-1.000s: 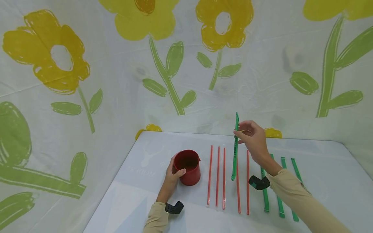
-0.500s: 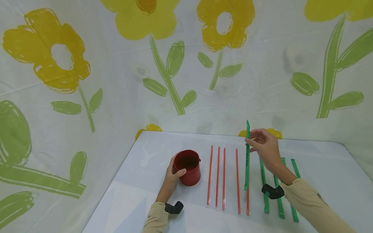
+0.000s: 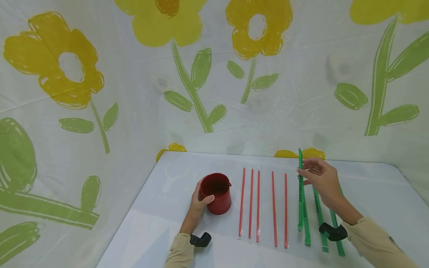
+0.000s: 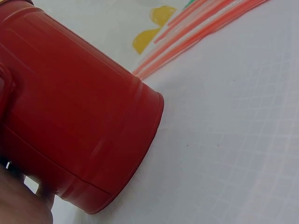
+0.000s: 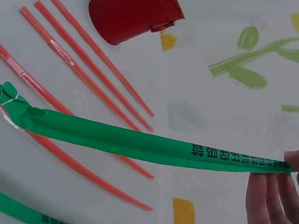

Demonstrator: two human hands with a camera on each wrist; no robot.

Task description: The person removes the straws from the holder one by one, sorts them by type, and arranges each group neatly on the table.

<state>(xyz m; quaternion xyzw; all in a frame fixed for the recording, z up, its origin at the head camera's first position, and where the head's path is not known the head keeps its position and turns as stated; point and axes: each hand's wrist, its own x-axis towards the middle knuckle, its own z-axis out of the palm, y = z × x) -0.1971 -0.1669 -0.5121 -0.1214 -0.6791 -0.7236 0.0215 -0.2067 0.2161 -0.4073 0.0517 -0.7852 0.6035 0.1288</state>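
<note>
My left hand (image 3: 197,204) grips a small red metal bucket (image 3: 221,203) by its side, thumb at the rim; it stands upright on the table. In the left wrist view, the bucket wall (image 4: 79,107) fills much of the frame. Thumb and fingers of my right hand (image 3: 323,181) pinch a straw in a green printed paper wrapper (image 3: 300,197) near its upper end. It hangs nearly upright, overlapping another green-wrapped straw (image 3: 307,232) in the head view. In the right wrist view, dark lettering shows on the held straw (image 5: 126,142).
Several red straws (image 3: 258,208) in clear wrappers lie roughly parallel on the white table (image 3: 151,230), between the bucket and the green straws. More green-wrapped straws (image 3: 320,214) lie under and beside my right forearm. A flower-printed cloth (image 3: 301,104) hangs behind the table.
My right hand has moved right and slightly lower with the green-wrapped straw, from above the red straws to the leftmost lying green straw. The left hand and bucket have stayed in place.
</note>
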